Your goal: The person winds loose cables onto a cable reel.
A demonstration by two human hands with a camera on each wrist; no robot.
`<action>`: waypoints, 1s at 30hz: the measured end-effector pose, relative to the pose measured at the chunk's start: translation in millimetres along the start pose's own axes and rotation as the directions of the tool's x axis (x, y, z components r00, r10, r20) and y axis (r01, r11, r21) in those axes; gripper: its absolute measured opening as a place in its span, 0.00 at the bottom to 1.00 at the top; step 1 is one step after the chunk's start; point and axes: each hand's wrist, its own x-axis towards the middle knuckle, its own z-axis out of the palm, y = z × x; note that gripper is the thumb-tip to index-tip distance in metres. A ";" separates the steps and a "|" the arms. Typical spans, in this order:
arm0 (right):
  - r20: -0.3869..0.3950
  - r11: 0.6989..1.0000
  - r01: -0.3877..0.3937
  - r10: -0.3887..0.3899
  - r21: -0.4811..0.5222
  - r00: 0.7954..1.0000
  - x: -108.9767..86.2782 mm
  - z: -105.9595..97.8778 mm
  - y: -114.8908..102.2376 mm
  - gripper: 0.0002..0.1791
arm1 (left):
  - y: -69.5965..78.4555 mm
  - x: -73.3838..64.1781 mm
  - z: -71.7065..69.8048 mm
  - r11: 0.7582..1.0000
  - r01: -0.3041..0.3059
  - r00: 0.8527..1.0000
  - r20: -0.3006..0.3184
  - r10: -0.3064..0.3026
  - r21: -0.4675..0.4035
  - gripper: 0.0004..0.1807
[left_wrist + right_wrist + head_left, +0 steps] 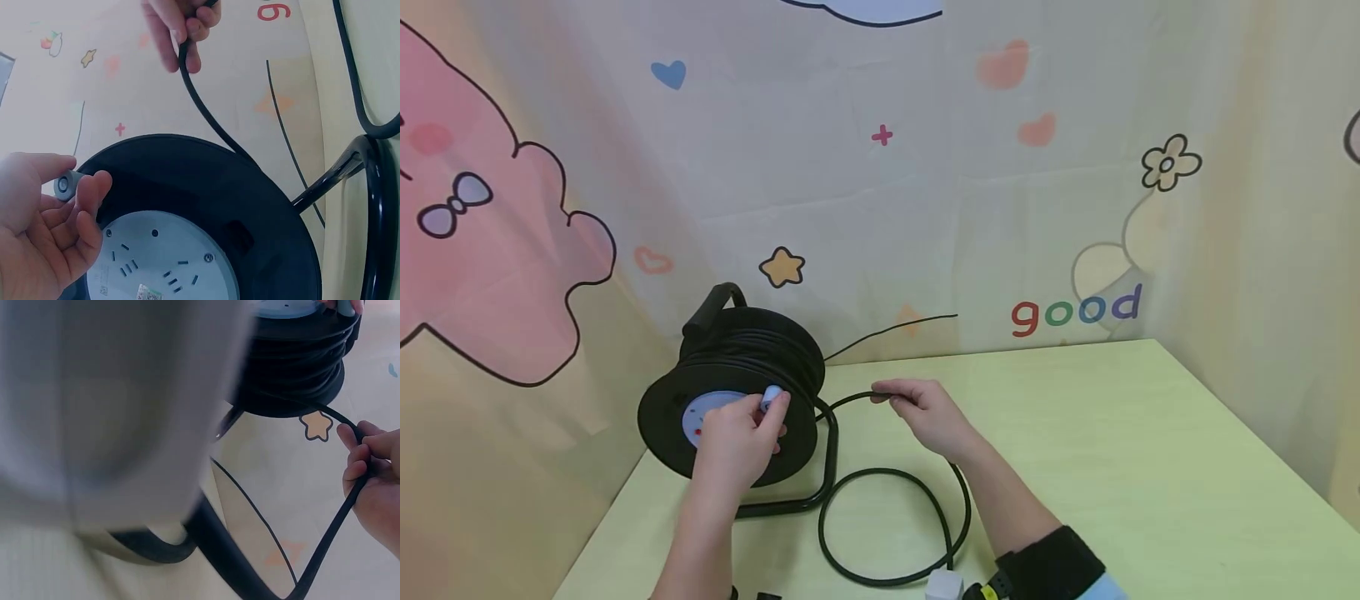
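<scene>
A black cable reel point(662, 417) with a pale blue socket face point(156, 250) stands on the table's left side, cable wound thickly round its drum. My left hand point(735, 442) pinches the small grey-blue knob point(67, 185) near the rim of the reel's front disc between thumb and fingers. To the right of the reel, my right hand point(932, 417) holds the black cable point(336, 528), which runs from the drum through its fingers. Beyond that hand the cable drops to a loose loop point(891, 472) on the table, close to a white plug point(943, 583).
The reel's black tube frame point(831, 458) rests on the light green table point(1075, 433). Behind hangs a printed curtain point(887, 208), with a thin dark line near the table's back edge. A large pale blurred object point(112, 412) blocks much of the right wrist view.
</scene>
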 end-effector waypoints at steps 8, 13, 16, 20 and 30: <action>0.032 1.000 0.008 -0.007 -0.018 0.999 -8.1 4.8 -31.6 0.18 | 2.5 -1.1 2.0 1.000 0.005 0.999 0.047 -0.006 0.017 0.23; 0.037 0.999 0.026 -0.025 -0.034 0.999 -6.9 3.9 -22.6 0.19 | 2.6 -1.0 2.0 1.000 0.017 0.998 0.056 -0.018 0.010 0.24; 0.038 1.000 -0.008 0.009 -0.027 0.999 -5.5 1.1 -9.6 0.19 | 2.4 -0.8 3.1 1.000 0.018 0.998 0.056 -0.019 0.010 0.24; 0.051 0.997 -0.070 0.071 -0.022 0.996 -8.7 -6.1 -4.4 0.18 | 2.6 -0.8 4.7 1.000 0.021 0.998 0.062 -0.021 0.001 0.24; 0.220 0.981 -0.160 0.132 0.113 0.967 -17.1 -21.1 -5.4 0.25 | 3.6 -1.0 2.2 0.999 0.054 0.995 0.085 -0.054 -0.003 0.24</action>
